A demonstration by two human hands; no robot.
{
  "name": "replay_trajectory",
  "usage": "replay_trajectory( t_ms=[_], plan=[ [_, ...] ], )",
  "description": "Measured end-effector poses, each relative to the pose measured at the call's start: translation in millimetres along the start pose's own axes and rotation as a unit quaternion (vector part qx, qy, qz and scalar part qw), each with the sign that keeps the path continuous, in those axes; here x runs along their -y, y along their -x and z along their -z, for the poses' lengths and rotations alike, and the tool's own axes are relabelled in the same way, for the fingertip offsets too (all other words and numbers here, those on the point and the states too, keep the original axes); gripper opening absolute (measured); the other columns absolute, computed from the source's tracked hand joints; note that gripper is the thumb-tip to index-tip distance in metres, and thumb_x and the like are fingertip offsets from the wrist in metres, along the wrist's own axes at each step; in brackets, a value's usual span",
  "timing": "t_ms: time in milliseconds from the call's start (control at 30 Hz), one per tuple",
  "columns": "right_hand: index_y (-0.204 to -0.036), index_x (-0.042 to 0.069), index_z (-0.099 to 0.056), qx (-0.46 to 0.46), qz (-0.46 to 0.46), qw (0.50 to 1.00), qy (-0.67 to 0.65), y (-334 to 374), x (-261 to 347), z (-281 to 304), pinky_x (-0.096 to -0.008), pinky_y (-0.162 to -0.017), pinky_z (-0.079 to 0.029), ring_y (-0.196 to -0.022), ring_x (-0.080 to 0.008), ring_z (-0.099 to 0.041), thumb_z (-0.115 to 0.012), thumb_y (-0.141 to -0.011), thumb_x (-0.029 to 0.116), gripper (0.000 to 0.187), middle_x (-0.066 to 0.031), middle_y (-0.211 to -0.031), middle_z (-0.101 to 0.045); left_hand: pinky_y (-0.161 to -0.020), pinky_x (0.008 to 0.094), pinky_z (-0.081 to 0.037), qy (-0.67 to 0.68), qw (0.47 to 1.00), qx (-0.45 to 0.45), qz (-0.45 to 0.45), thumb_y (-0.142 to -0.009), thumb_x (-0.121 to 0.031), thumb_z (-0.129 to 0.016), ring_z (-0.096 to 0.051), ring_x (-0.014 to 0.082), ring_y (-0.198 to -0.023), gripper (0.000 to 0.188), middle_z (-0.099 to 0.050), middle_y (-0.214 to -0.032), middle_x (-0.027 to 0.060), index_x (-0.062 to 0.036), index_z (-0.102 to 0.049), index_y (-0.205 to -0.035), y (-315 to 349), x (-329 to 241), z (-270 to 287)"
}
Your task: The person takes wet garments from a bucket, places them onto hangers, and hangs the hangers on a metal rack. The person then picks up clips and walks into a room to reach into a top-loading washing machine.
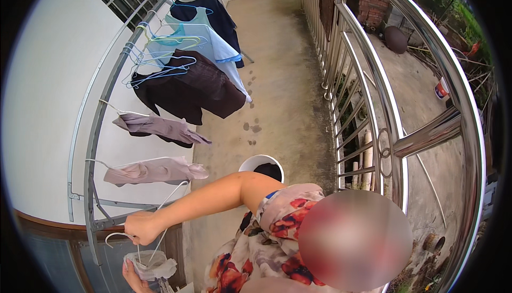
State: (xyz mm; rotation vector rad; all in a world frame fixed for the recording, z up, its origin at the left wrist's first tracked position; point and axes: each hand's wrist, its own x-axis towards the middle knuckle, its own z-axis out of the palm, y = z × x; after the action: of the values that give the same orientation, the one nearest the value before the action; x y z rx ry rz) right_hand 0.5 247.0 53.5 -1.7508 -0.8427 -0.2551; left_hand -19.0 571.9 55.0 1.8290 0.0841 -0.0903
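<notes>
A white wire hanger (pixel 158 206) is gripped near its hook by the closed right hand (pixel 141 228); its lower corner is tucked into a pale cloth (pixel 160 268). The left hand (pixel 135 278) is held against the cloth with its fingers partly extended; how firmly the cloth is grasped cannot be told. Just left of the hands, the near end of a metal rack (pixel 92 154) is seen, from which two mauve garments are hung, followed farther off by dark trousers (pixel 194 82), light-blue garments and a navy shirt (pixel 224 23). Beyond the forearm, a dark cloth (pixel 269 171) is held in a white bucket (pixel 246 164). The right side is bounded by a steel railing (pixel 426 131).
</notes>
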Motion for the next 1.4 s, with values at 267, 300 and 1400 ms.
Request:
replay_trajectory(
  t_ms=[267,300,1400],
  plan=[
    [-0.075,-0.003,-0.065,0.025,0.017,1.0,0.001,2.5,14.1,-33.1,-0.0455,-0.063,-0.05,-0.07,-0.0408,-0.064,-0.069,-0.074,0.016,0.02,-0.0217,-0.068,-0.063,-0.073,0.0318,-0.053,0.027,1.0,0.003,0.007,-0.099,-0.021,-0.055,-0.062,0.0178,-0.095,0.039,-0.062,-0.113,0.0123,0.0029,-0.047,-0.128,19.8,-38.1,-46.8],
    [-0.074,-0.002,-0.065,0.013,0.017,1.0,-0.004,2.0,11.9,-34.1,-0.0455,-0.063,-0.05,-0.07,-0.0406,-0.064,-0.069,-0.074,0.016,0.019,-0.0216,-0.068,-0.063,-0.073,0.0315,-0.052,0.036,0.999,-0.009,0.007,-0.099,-0.021,-0.054,-0.062,0.0182,-0.096,0.04,-0.062,-0.114,0.0126,0.003,-0.046,-0.129,26.5,-46.8,-55.1],
    [-0.119,-0.004,-0.052,-0.107,0.054,0.98,-0.158,63.3,4.7,-104.4,-0.0378,-0.098,-0.04,-0.11,-0.0339,-0.05,-0.07,-0.077,0.013,0.049,-0.0175,-0.115,-0.054,-0.086,0.0397,-0.052,0.288,0.953,-0.08,0.054,-0.089,-0.02,-0.059,-0.062,0.0232,-0.101,0.03,-0.065,-0.11,0.0085,-0.0053,-0.061,-0.114,50.0,-52.2,11.0]
  ],
)
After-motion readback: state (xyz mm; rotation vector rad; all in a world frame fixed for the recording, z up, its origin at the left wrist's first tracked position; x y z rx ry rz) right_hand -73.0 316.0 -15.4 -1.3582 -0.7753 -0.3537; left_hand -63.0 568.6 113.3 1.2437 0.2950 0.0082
